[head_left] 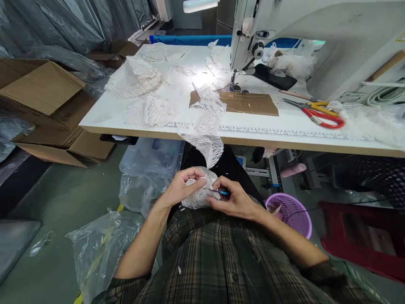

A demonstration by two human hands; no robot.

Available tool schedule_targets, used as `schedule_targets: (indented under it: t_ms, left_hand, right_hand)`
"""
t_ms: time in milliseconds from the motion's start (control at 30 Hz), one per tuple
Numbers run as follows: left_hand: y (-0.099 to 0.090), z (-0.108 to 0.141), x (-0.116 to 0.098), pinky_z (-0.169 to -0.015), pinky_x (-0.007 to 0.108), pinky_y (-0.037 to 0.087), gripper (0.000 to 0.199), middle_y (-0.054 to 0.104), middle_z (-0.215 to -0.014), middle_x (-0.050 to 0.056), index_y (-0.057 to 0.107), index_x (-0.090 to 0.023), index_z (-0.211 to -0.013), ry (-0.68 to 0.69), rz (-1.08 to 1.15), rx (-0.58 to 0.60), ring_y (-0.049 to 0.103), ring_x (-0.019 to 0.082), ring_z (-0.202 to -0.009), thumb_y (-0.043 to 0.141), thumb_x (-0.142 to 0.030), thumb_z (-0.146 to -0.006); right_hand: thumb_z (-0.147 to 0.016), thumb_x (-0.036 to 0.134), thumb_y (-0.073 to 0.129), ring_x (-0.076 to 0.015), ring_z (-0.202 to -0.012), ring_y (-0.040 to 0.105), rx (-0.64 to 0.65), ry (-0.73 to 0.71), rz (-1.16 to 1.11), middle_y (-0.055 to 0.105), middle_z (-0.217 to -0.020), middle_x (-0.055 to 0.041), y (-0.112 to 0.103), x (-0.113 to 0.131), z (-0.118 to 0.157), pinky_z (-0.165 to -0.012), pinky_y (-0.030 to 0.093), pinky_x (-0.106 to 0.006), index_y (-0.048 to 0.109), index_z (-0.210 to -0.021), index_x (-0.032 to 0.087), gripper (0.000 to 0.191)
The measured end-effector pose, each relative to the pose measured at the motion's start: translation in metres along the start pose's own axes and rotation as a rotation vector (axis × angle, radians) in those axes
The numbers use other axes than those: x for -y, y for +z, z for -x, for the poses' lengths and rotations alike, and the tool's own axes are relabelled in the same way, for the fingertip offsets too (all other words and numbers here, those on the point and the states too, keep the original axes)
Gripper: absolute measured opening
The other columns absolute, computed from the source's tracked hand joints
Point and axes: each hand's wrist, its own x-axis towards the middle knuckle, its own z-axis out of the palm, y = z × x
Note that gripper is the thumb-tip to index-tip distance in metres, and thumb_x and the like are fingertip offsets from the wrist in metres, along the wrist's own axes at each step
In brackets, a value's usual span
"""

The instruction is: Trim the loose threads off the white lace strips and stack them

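White lace fabric [198, 198] is gathered over my lap, and a strip of it runs up onto the sewing table's edge. My left hand [186, 183] is closed on the lace, thumb and fingers pinching a fold. In my right hand [232, 198] is a small blue-handled tool [224, 192] with a thin metal tip that points left at the lace. Its exact kind is partly hidden by my fingers. The two hands are close together, just below the table edge.
A sewing machine [247, 46] stands on the white table [253, 141]. Lace pieces [136, 80] are piled on the left. Red-handled scissors [322, 118] lie at right. Cardboard boxes [41, 88], plastic bags [104, 245], a purple basket [294, 211] and a red stool [354, 240] surround me.
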Motion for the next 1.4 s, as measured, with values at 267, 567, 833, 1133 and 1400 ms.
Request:
schedule_targets:
  t_ms: [267,567,833,1133,1400]
  left_hand:
    - [-0.004,0.000,-0.002,-0.077,0.030,0.049,0.028,0.077,-0.090,0.008,0.076,-0.015,-0.082,-0.041,-0.163,-0.063,0.067,0.022,-0.084,0.071,-0.043,-0.079]
    - [-0.003,-0.002,-0.003,-0.067,0.026,0.045,0.026,0.071,-0.076,0.004,0.073,-0.015,-0.077,-0.050,-0.132,-0.087,0.060,0.017,-0.070,0.070,-0.041,-0.079]
    - [-0.001,-0.002,-0.005,-0.057,0.023,0.039,0.025,0.063,-0.066,0.001,0.069,-0.015,-0.072,-0.078,-0.060,-0.060,0.050,0.012,-0.059,0.071,-0.039,-0.078]
    - [0.000,-0.005,0.006,-0.058,0.023,0.042,0.032,0.066,-0.070,0.002,0.071,-0.014,-0.079,-0.091,0.005,-0.043,0.056,0.013,-0.061,0.074,-0.045,-0.077]
    - [-0.016,-0.004,0.026,-0.078,0.030,0.051,0.057,0.068,-0.110,0.010,0.064,-0.018,-0.122,-0.025,-0.213,-0.090,0.064,0.021,-0.093,0.079,-0.037,-0.070]
  right_hand:
    - [-0.102,0.051,0.028,-0.0143,-0.065,0.054,0.002,0.105,0.147,0.062,-0.072,-0.0021,-0.013,-0.015,-0.027,-0.065,0.038,-0.027,0.061,-0.074,0.019,0.055]
    - [-0.100,0.051,0.036,-0.0118,-0.054,0.045,-0.069,0.060,0.190,0.050,-0.058,0.0031,-0.004,-0.019,-0.035,-0.057,0.031,-0.026,0.066,-0.084,0.018,0.048]
    - [-0.100,0.048,0.037,-0.0119,-0.056,0.042,0.024,0.011,0.238,0.052,-0.062,0.0023,-0.005,-0.017,-0.031,-0.056,0.028,-0.026,0.062,-0.078,0.021,0.043]
    - [-0.090,0.056,0.055,-0.0118,-0.061,0.043,-0.002,0.088,-0.074,0.052,-0.069,0.0027,-0.002,-0.023,-0.029,-0.058,0.035,-0.025,0.062,-0.092,0.020,0.038]
    - [-0.076,0.058,0.070,-0.0095,-0.059,0.039,0.027,0.269,-0.345,0.048,-0.064,0.0040,-0.028,-0.020,-0.022,-0.056,0.033,-0.023,0.061,-0.075,0.017,0.042]
